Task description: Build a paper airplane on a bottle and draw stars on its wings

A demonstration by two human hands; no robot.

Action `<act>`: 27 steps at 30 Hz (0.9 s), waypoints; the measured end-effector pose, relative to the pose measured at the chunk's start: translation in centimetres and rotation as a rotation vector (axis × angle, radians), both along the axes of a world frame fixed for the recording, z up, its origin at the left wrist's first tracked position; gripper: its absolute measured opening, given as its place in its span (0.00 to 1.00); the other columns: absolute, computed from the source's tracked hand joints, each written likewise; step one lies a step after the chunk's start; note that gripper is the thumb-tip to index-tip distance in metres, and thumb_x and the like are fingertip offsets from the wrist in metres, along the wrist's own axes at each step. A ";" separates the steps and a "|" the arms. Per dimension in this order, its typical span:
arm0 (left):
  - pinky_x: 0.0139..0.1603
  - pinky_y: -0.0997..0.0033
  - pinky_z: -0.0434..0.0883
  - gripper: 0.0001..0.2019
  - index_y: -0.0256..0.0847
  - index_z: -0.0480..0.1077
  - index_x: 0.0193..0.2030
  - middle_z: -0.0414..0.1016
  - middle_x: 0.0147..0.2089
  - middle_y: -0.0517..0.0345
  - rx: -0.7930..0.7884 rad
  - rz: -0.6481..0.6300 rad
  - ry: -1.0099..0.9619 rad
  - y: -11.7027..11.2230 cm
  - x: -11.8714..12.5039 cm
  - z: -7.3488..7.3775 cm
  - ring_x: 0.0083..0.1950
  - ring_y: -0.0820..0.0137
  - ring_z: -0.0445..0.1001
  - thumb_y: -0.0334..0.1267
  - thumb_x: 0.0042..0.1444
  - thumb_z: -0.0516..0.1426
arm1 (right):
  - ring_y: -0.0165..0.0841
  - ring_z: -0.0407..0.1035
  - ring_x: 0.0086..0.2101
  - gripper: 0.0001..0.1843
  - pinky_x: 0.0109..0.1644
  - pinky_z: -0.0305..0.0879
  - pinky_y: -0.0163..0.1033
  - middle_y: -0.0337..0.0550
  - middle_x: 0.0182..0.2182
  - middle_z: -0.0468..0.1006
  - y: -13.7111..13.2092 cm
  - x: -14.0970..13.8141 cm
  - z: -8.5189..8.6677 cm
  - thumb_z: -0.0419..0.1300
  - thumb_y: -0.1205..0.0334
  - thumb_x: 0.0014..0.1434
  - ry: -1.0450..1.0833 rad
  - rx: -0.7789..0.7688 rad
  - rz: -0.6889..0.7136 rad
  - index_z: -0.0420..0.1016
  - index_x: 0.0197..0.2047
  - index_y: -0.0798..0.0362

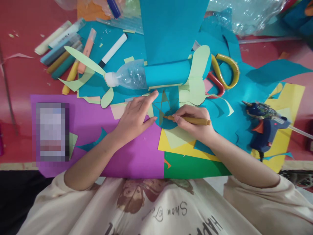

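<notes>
My right hand [195, 111] grips a yellow-brown marker [201, 121], its tip touching a star outline [164, 98] on the lower blue paper wing. Parts of the star are coloured in brown. Beside the star, my left hand [133, 116] lies with fingers stretched out, fingertips at the wing's left edge. Above both hands lies a clear plastic bottle [130, 75] wrapped in blue paper [168, 73]. Light green paper blades [84, 59] stick out at its white cap [110, 79], and light green pieces [199, 65] sit at its other end. A large blue wing [173, 29] extends upward.
Several markers [66, 42] lie at the upper left. Yellow-handled scissors [228, 70] and a blue glue gun [267, 130] are on the right. A blurred phone-like object [52, 130] rests on purple paper [137, 156]. Clear plastic wrap [246, 14] and paper scraps lie around.
</notes>
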State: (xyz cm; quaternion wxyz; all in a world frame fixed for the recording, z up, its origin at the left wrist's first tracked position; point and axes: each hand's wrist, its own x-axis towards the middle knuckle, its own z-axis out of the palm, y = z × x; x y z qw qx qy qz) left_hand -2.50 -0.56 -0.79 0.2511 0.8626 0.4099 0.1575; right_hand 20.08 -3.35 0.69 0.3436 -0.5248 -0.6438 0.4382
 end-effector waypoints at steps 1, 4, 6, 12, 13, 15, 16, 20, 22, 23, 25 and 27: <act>0.62 0.57 0.62 0.31 0.41 0.49 0.72 0.64 0.66 0.45 -0.003 0.001 0.002 0.0 0.0 0.0 0.63 0.56 0.63 0.54 0.68 0.47 | 0.26 0.64 0.21 0.10 0.23 0.57 0.32 0.37 0.19 0.73 0.0 0.0 0.0 0.60 0.60 0.56 0.002 -0.003 0.009 0.74 0.25 0.54; 0.62 0.56 0.62 0.31 0.42 0.48 0.72 0.64 0.67 0.45 -0.018 0.005 0.011 0.0 0.0 0.0 0.63 0.56 0.63 0.54 0.68 0.47 | 0.25 0.63 0.19 0.12 0.22 0.56 0.32 0.37 0.18 0.73 0.0 0.0 0.0 0.61 0.58 0.57 0.006 -0.020 0.018 0.72 0.24 0.54; 0.62 0.55 0.62 0.31 0.43 0.48 0.72 0.64 0.67 0.45 -0.023 0.005 0.013 0.0 0.0 0.0 0.64 0.56 0.63 0.55 0.68 0.47 | 0.26 0.63 0.19 0.13 0.22 0.58 0.32 0.37 0.18 0.73 0.0 0.0 0.1 0.60 0.56 0.57 0.009 -0.018 -0.006 0.72 0.24 0.53; 0.62 0.56 0.62 0.31 0.42 0.49 0.72 0.65 0.66 0.44 0.008 0.001 -0.008 -0.1 0.0 0.0 0.63 0.56 0.63 0.54 0.68 0.47 | 0.27 0.64 0.19 0.15 0.22 0.60 0.33 0.35 0.16 0.71 0.1 0.0 0.1 0.60 0.53 0.58 0.027 0.025 -0.095 0.70 0.23 0.51; 0.62 0.56 0.62 0.31 0.41 0.49 0.72 0.65 0.66 0.44 0.010 0.000 -0.014 -0.1 0.0 0.0 0.63 0.56 0.64 0.53 0.68 0.47 | 0.26 0.63 0.19 0.15 0.22 0.60 0.33 0.35 0.16 0.70 0.1 0.0 0.0 0.60 0.53 0.58 0.033 0.026 -0.088 0.70 0.24 0.51; 0.62 0.56 0.62 0.30 0.42 0.48 0.72 0.65 0.65 0.44 0.008 -0.002 -0.019 -0.1 0.0 0.0 0.63 0.56 0.63 0.53 0.68 0.47 | 0.26 0.63 0.19 0.14 0.23 0.61 0.33 0.36 0.17 0.71 0.0 0.0 -0.1 0.60 0.53 0.58 0.043 0.024 -0.073 0.71 0.25 0.52; 0.62 0.56 0.62 0.30 0.42 0.48 0.72 0.65 0.65 0.45 0.004 -0.003 -0.017 -0.1 0.0 0.0 0.63 0.56 0.63 0.53 0.68 0.47 | 0.26 0.63 0.19 0.14 0.23 0.61 0.33 0.36 0.18 0.71 0.0 0.0 -0.1 0.60 0.53 0.58 0.043 0.022 -0.067 0.71 0.25 0.52; 0.62 0.57 0.62 0.30 0.42 0.48 0.72 0.65 0.66 0.45 -0.012 0.003 -0.002 -0.1 0.0 0.1 0.64 0.56 0.63 0.53 0.68 0.47 | 0.26 0.65 0.20 0.15 0.23 0.62 0.32 0.37 0.19 0.73 0.1 0.0 -0.1 0.61 0.52 0.58 0.025 0.009 -0.050 0.73 0.25 0.52; 0.62 0.56 0.62 0.30 0.43 0.48 0.72 0.64 0.66 0.45 -0.018 0.004 0.000 -0.1 0.1 0.1 0.64 0.56 0.63 0.53 0.68 0.47 | 0.26 0.65 0.20 0.15 0.23 0.61 0.32 0.37 0.18 0.73 0.1 0.0 -0.1 0.61 0.52 0.58 0.015 0.008 -0.049 0.73 0.25 0.52; 0.62 0.56 0.62 0.30 0.43 0.48 0.72 0.64 0.66 0.45 -0.019 0.003 -0.002 0.0 0.1 0.1 0.64 0.55 0.63 0.53 0.68 0.47 | 0.26 0.65 0.20 0.15 0.23 0.61 0.32 0.37 0.18 0.73 0.1 0.0 -0.1 0.61 0.52 0.58 0.011 0.006 -0.049 0.73 0.25 0.52; 0.63 0.54 0.61 0.30 0.43 0.48 0.72 0.64 0.66 0.45 -0.020 -0.001 -0.008 0.0 0.1 0.1 0.64 0.55 0.63 0.53 0.68 0.48 | 0.26 0.64 0.20 0.15 0.23 0.60 0.32 0.37 0.17 0.73 0.1 0.0 0.0 0.61 0.53 0.58 0.001 -0.003 -0.045 0.73 0.25 0.52; 0.63 0.54 0.61 0.30 0.44 0.48 0.72 0.64 0.67 0.45 -0.021 0.002 -0.008 0.0 0.0 0.1 0.64 0.55 0.63 0.52 0.68 0.48 | 0.26 0.64 0.20 0.14 0.23 0.59 0.32 0.37 0.17 0.73 0.1 0.0 0.1 0.61 0.54 0.57 -0.007 -0.014 -0.029 0.74 0.25 0.53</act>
